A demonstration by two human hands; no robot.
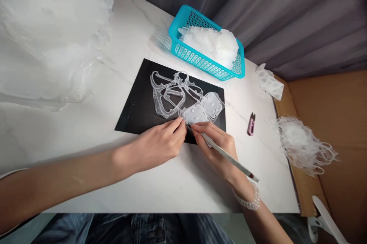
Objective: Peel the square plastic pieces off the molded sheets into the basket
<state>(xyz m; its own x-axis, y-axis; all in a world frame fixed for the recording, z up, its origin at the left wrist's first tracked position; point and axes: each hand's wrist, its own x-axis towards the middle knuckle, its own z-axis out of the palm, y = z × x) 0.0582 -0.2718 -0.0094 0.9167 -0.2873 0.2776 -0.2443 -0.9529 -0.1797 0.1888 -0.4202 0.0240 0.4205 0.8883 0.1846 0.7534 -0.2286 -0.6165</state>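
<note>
A translucent moulded plastic or silicone sheet (168, 100), with cut-out openings and two rounded white pads, lies on a black mat (134, 110). My left hand (163, 141) is closed in a pinch at the near edge of the lower white pad (196, 113). In my right hand (216, 144) is a long, slim, pale grey tool (229, 158), gripped like a pen. Its tip meets the pad's near edge close to my left fingertips, and the fingers partly hide it. I cannot make out what kind of tip it has.
A blue basket (197, 51) full of white translucent pieces (212, 43) stands at the back. Thread snips (251, 124) lie to the right, near a small clear bag (269, 81). A large plastic bag (48, 37) covers the left. Stringy scraps (301, 141) sit by a cardboard box (329, 110).
</note>
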